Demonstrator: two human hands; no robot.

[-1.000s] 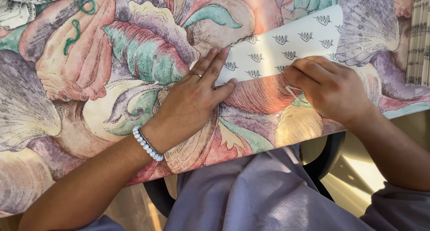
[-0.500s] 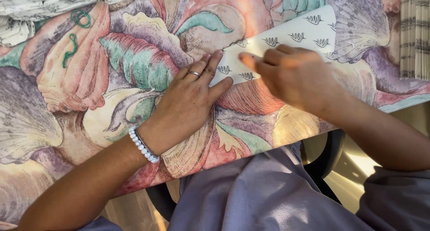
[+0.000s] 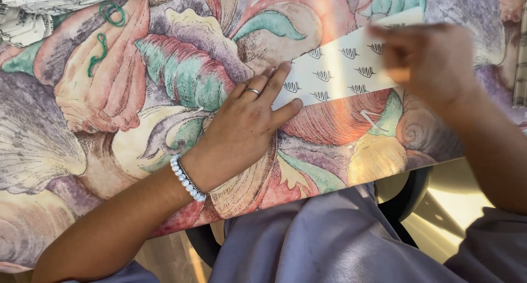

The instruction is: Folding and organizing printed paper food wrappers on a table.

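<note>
Fingers of your left hand (image 3: pixel 247 121) lie flat and spread, pressing the near end of the patterned paper strip (image 3: pixel 340 69). Your right hand (image 3: pixel 433 63), blurred, rests curled on the strip's far end; its grip cannot be determined.

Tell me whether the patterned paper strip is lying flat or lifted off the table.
Flat. The paper strip lies against the tablecloth, the left hand pressing its near end; the blurred right hand covers its far end.

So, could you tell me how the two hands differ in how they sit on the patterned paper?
The left hand lies flat and sharp, fingers spread on the near end of the patterned paper; the right hand is curled and motion-blurred over the far end. The left wears a ring and bead bracelet. Both touch the paper.
</note>
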